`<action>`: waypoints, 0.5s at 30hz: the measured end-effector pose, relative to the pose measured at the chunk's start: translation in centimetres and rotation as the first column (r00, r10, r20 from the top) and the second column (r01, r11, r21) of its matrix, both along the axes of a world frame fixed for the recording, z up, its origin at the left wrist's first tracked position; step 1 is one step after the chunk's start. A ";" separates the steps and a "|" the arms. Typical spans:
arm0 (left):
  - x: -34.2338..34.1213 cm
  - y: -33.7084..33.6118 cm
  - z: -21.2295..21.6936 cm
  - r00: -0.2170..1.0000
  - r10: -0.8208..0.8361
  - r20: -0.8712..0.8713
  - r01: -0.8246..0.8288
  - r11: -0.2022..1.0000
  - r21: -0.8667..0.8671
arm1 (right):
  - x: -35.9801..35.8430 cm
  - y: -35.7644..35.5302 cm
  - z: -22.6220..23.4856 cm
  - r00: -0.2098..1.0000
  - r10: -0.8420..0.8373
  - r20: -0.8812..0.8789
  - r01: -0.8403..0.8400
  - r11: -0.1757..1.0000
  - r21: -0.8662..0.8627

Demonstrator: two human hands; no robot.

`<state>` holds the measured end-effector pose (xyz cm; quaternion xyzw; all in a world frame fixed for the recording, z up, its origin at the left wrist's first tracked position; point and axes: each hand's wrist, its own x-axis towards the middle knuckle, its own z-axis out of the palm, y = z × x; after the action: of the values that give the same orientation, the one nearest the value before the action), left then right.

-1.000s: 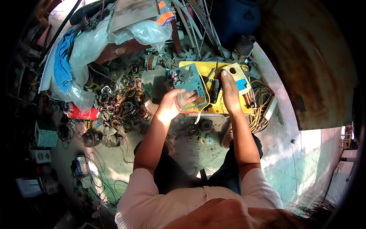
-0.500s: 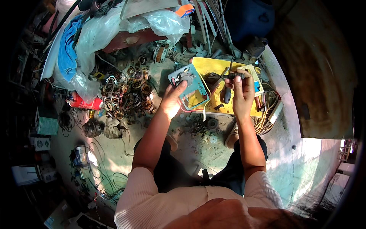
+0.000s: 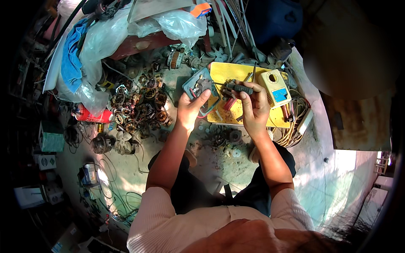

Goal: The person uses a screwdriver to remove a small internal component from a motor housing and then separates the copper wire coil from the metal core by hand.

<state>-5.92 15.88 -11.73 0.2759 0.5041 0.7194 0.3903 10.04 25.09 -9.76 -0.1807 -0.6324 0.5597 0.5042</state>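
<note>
Both forearms reach up from the lower edge in pale ribbed sleeves pushed back past the elbows. The left hand [image 3: 188,110] is curled around the lower edge of a grey-blue plastic housing [image 3: 198,85], thumb laid across its face, tilting it up off the ground. The right hand [image 3: 254,109] is closed around a dark-handled screwdriver [image 3: 238,88], fingers wrapped over the grip, the tool lying roughly level with its tip pointing left toward the housing. The housing looks like a small flat casing with a dark part set in its middle and a thin red wire hanging beneath; finer detail is too small to make out. Just behind the hands a yellow board [image 3: 230,72] lies on the concrete floor [image 3: 211,160], carrying a cream box with a blue label [image 3: 274,87]. To the left sits a heap of copper-wound motor coils [image 3: 141,107], beside a red can [image 3: 93,115] lying on its side. Further back, clear plastic bags [image 3: 177,23] and a blue cloth [image 3: 71,59] are piled up, and coiled cables [image 3: 293,130] lie at the right.
</note>
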 end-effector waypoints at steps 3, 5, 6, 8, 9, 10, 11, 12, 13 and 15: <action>0.1 0.2 -0.3 1.000 0.002 0.015 -0.002 1.000 0.004 | 0.2 0.0 0.1 1.000 -0.014 0.019 0.014 1.000 0.015; 0.2 0.3 -0.1 1.000 0.001 0.010 -0.001 1.000 0.013 | 0.2 0.1 0.0 1.000 -0.019 0.022 0.019 1.000 0.015; 0.2 0.4 0.0 1.000 0.001 0.008 -0.001 1.000 0.016 | 0.2 0.1 -0.1 1.000 -0.017 0.020 0.017 1.000 0.014; 0.3 0.5 0.0 1.000 0.003 0.010 -0.003 1.000 0.026 | 0.2 0.2 -0.2 1.000 -0.014 0.016 0.014 1.000 0.012; 0.3 0.5 0.0 1.000 0.004 0.011 -0.004 1.000 0.031 | 0.1 0.2 -0.2 1.000 -0.029 0.013 0.028 1.000 0.008; 0.4 0.5 -0.1 1.000 0.007 -0.003 -0.007 1.000 0.026 | 0.0 0.2 -0.1 0.999 -0.043 0.010 0.043 0.999 0.003; 0.3 0.5 -0.2 1.000 0.012 -0.018 -0.011 1.000 0.023 | -0.1 0.2 -0.1 0.998 -0.057 0.008 0.057 0.998 0.000; 0.3 0.5 -0.2 0.999 0.016 -0.033 -0.015 1.000 0.019 | 0.0 0.1 0.1 0.994 -0.073 0.086 0.073 0.997 0.011; 0.3 0.5 -0.1 0.998 0.015 -0.060 -0.012 0.999 0.047 | 0.4 0.1 0.3 0.983 -0.090 0.163 0.087 0.996 0.024; 0.4 0.7 0.5 0.993 0.015 -0.114 -0.003 0.995 0.102 | 0.9 0.4 0.8 0.951 -0.095 0.294 0.092 0.995 0.023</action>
<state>-5.51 16.63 -11.19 0.3340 0.4897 0.7288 0.3427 10.94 25.44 -8.92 -0.2896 -0.6937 0.4990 0.4310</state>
